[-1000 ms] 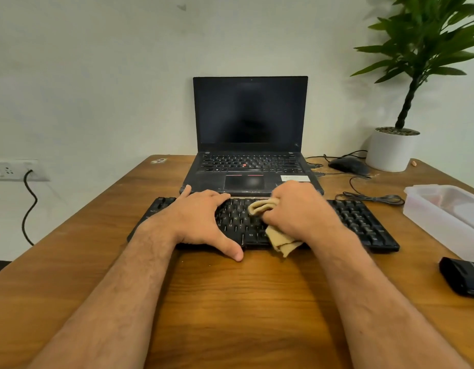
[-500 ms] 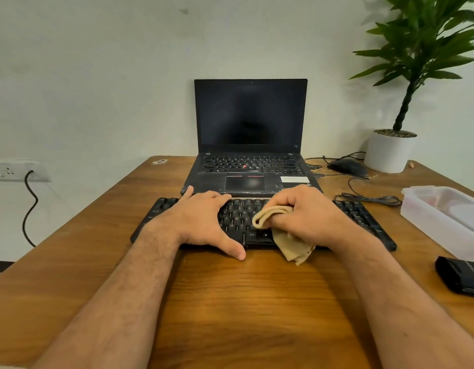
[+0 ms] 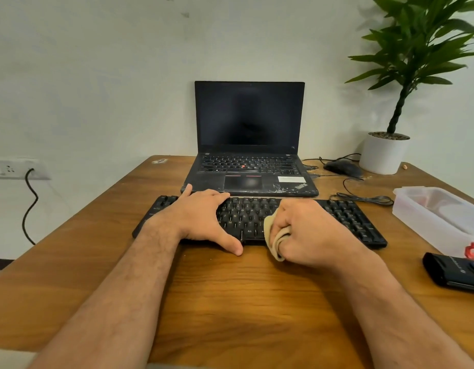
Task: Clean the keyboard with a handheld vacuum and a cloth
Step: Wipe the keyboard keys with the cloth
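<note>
On a brown wooden table [image 3: 244, 294], just in front of an open black laptop [image 3: 249, 145], lies a flat black plastic keyboard [image 3: 345, 217], the thing being cleaned. The left hand [image 3: 201, 217] lies open and flat over the keyboard's left half, thumb hooked on the near edge, seemingly bracing it. The right hand [image 3: 308, 233] is closed around a bunched beige cloth [image 3: 273, 235], pressing it on the keys near the middle of the front row, with a fold hanging over the near edge. Judging by this, the wiping step is under way. A black handheld vacuum [image 3: 454, 271] lies unused at the table's right edge, beside a clear plastic box [image 3: 433, 217]. Next, the cloth likely needs to sweep across the uncovered right-hand keys, with firm, even pressure while the left hand keeps the keyboard from sliding.
</note>
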